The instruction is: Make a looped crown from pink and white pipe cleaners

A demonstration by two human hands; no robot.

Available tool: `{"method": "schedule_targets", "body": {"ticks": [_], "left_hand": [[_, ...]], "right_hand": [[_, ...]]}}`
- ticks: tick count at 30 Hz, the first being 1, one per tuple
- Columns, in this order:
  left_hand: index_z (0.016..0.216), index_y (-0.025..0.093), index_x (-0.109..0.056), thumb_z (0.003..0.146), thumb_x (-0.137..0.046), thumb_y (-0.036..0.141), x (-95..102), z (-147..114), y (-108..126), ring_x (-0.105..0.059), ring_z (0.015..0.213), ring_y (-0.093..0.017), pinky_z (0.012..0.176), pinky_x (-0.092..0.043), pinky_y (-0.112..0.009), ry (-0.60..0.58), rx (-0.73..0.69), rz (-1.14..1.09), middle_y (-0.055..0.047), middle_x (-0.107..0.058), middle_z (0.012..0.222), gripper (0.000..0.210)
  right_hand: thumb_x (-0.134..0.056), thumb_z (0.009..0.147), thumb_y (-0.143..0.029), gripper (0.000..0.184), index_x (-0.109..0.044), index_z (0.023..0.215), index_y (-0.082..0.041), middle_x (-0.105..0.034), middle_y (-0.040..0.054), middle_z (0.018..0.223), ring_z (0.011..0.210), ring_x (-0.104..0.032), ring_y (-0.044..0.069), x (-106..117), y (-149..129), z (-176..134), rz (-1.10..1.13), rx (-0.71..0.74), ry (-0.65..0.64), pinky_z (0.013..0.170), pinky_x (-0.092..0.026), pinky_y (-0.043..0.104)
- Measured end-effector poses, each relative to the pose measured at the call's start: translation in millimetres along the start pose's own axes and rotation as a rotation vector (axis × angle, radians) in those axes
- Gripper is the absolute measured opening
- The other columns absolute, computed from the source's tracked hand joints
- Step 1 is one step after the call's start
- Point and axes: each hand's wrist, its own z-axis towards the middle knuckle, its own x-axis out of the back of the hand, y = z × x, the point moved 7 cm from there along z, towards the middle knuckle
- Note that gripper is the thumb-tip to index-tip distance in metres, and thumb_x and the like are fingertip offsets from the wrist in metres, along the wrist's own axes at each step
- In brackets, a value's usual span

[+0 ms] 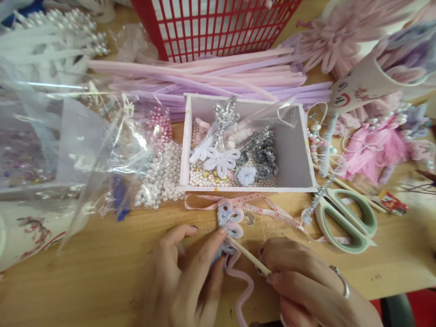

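My left hand [190, 272] pinches a looped pipe-cleaner piece [230, 218], blue along one side and pale pink on the other, against the table. From its lower end a loose pink pipe cleaner [245, 281] curls toward me. My right hand [303, 277] grips a thin pale wooden stick [250, 256], whose far tip touches the looped piece beside my left fingertips. Part of the piece is hidden under my left fingers. Just beyond it lies a pink-marked measuring tape [245, 202].
A white box [293, 150] of beads, tinsel and fuzzy flowers stands ahead. Green-handled scissors [347, 222] lie right, bagged white beads [160, 177] left. Pink and purple pipe cleaners [204, 75] and a red basket [218, 32] are behind; a paper cup [361, 86] is far right.
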Motion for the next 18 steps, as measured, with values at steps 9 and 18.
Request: {"method": "schedule_targets", "body": {"ticks": [9, 18], "left_hand": [[0.128, 0.035, -0.061, 0.094, -0.060, 0.015, 0.8, 1.5, 0.6, -0.052, 0.084, -0.017, 0.075, -0.048, -0.031, 0.006, -0.018, 0.000, -0.005, -0.047, 0.119, 0.040], [0.128, 0.033, -0.062, 0.094, -0.061, 0.014, 0.7, 2.0, 0.1, -0.052, 0.088, -0.018, 0.079, -0.046, -0.032, 0.010, -0.033, -0.020, -0.005, -0.047, 0.120, 0.040]], "right_hand": [[-0.051, 0.101, -0.015, 0.014, -0.057, 0.089, -0.020, -0.072, 0.0085, 0.077, 0.075, -0.074, 0.018, -1.4, 0.3, -4.1, -0.029, -0.012, 0.054, 0.063, -0.060, 0.024], [-0.055, 0.100, -0.015, 0.011, -0.059, 0.090, -0.019, -0.069, 0.0050, 0.074, 0.069, -0.069, 0.016, -4.9, -3.0, -7.4, 0.047, -0.060, 0.134, 0.070, -0.062, 0.026]]}}
